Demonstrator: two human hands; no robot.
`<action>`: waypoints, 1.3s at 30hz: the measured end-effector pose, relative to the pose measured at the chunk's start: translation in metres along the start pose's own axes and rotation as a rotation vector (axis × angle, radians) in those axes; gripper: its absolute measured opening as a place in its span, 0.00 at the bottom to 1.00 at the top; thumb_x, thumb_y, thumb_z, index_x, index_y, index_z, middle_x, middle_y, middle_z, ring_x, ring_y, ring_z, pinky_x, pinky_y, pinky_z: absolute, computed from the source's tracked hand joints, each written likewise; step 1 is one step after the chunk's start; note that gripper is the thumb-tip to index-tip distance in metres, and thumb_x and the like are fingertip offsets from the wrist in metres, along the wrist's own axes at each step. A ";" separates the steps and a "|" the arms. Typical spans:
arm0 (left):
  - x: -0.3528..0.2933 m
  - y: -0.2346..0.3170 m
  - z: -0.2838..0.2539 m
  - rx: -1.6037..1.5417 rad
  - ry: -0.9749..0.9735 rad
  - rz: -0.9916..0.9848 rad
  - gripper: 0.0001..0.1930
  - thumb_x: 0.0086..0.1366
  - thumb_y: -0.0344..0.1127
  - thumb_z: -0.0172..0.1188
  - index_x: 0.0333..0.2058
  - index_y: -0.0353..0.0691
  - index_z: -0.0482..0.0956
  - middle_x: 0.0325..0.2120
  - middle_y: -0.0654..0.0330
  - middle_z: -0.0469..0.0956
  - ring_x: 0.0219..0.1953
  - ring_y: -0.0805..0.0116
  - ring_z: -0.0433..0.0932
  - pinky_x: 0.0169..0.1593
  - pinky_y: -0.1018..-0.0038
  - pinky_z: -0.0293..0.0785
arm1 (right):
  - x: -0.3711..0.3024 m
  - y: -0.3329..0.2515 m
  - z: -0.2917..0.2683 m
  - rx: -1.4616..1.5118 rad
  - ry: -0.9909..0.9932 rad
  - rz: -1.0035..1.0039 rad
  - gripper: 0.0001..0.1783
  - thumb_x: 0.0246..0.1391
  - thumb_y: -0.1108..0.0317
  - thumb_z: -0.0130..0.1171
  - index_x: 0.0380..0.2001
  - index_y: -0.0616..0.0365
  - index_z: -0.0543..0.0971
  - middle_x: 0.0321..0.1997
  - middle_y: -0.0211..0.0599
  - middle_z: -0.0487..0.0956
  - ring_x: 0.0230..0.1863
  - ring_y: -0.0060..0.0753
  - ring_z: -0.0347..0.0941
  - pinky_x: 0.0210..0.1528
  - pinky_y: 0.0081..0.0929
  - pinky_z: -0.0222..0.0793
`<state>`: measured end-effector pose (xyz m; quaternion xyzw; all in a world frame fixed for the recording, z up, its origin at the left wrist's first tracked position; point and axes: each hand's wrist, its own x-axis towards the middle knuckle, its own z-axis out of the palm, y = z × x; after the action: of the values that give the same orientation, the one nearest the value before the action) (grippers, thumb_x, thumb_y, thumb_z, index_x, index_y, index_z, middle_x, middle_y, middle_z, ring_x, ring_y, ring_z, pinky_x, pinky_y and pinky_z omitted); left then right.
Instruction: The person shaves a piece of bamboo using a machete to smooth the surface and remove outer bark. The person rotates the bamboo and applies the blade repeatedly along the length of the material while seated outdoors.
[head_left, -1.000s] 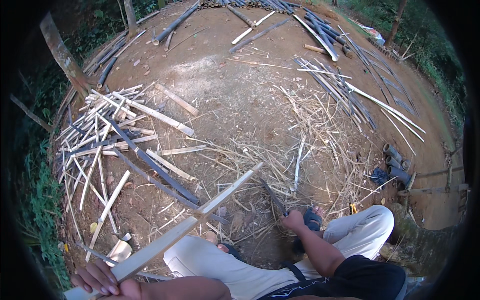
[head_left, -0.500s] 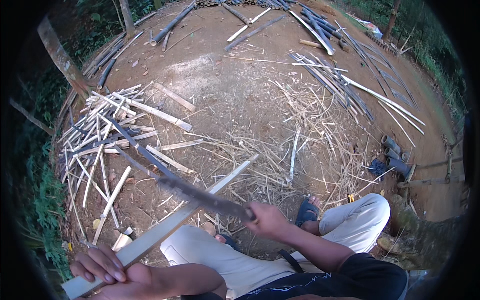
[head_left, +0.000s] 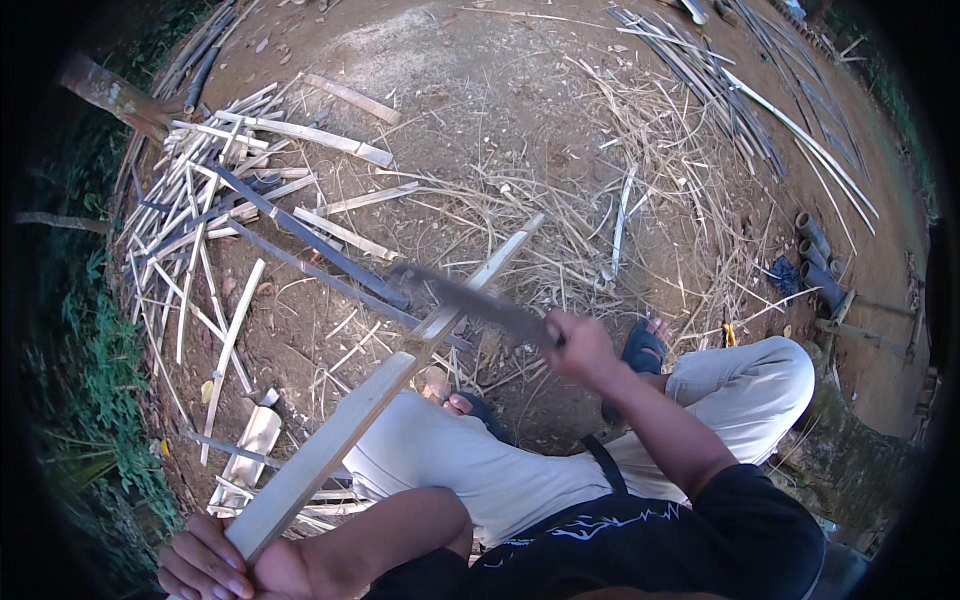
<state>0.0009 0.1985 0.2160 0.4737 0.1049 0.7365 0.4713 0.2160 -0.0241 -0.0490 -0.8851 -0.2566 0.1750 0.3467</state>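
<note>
My left hand (head_left: 215, 560) is wrapped around the near end of a long pale bamboo slat (head_left: 330, 440) at the lower left. The slat slants up and away across my left thigh, and a step shows in its surface just below the blade. In my right hand (head_left: 583, 350) is the handle of a machete (head_left: 495, 313). Its dark, motion-blurred blade points left and crosses the slat's farther part; whether it touches the wood I cannot tell.
A heap of split bamboo slats (head_left: 200, 195) lies at the left. Thin shavings (head_left: 560, 240) litter the ground ahead. Dark strips (head_left: 710, 90) lie at the far right, near several bamboo tube sections (head_left: 820, 270). My sandalled foot (head_left: 645, 345) is beside the right hand.
The view has tipped down. The machete has moved along the slat toward its far end, and a step now shows in the slat's surface. Both hands keep their grip.
</note>
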 end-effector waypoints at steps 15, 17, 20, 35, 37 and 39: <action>0.006 -0.010 0.010 -0.095 0.102 -0.112 0.34 0.61 0.76 0.46 0.21 0.47 0.64 0.12 0.72 0.52 0.12 0.78 0.50 0.16 0.79 0.47 | 0.072 0.105 0.001 -0.116 -0.064 0.332 0.12 0.48 0.62 0.63 0.30 0.60 0.77 0.28 0.52 0.80 0.33 0.56 0.80 0.39 0.48 0.75; 0.014 -0.005 0.006 -0.069 0.134 -0.049 0.34 0.61 0.76 0.47 0.20 0.48 0.65 0.12 0.72 0.53 0.11 0.78 0.50 0.16 0.79 0.46 | 0.070 0.077 0.004 -0.233 -0.024 0.221 0.12 0.48 0.62 0.62 0.30 0.60 0.78 0.28 0.53 0.81 0.34 0.56 0.80 0.40 0.48 0.75; 0.000 -0.004 0.010 -0.251 -0.006 -0.117 0.34 0.61 0.76 0.46 0.20 0.48 0.65 0.12 0.71 0.53 0.11 0.78 0.50 0.16 0.79 0.47 | 0.054 0.058 0.002 -0.216 -0.056 0.131 0.13 0.49 0.62 0.62 0.32 0.62 0.79 0.30 0.54 0.81 0.36 0.56 0.80 0.42 0.49 0.75; 0.002 -0.012 0.006 -0.132 0.055 -0.138 0.35 0.61 0.77 0.43 0.20 0.47 0.65 0.11 0.71 0.54 0.12 0.77 0.51 0.16 0.79 0.48 | 0.120 0.166 0.023 -0.350 -0.076 0.392 0.17 0.47 0.62 0.62 0.35 0.67 0.81 0.35 0.63 0.80 0.40 0.60 0.79 0.47 0.50 0.74; 0.020 -0.010 0.001 -0.115 0.067 -0.120 0.36 0.61 0.78 0.42 0.20 0.47 0.64 0.11 0.71 0.54 0.11 0.77 0.51 0.14 0.80 0.48 | 0.111 0.114 0.026 -0.298 -0.072 0.281 0.17 0.48 0.62 0.60 0.35 0.66 0.81 0.35 0.63 0.80 0.40 0.60 0.79 0.48 0.50 0.74; 0.018 -0.013 -0.002 -0.039 0.144 -0.091 0.36 0.61 0.78 0.41 0.20 0.47 0.64 0.11 0.71 0.53 0.10 0.78 0.50 0.13 0.80 0.49 | 0.090 0.104 0.029 -0.232 -0.053 0.159 0.16 0.50 0.62 0.59 0.36 0.65 0.81 0.35 0.63 0.80 0.40 0.60 0.79 0.49 0.50 0.74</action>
<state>0.0051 0.2202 0.2182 0.4051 0.1456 0.7484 0.5045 0.3095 -0.0223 -0.1546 -0.9318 -0.2133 0.1941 0.2202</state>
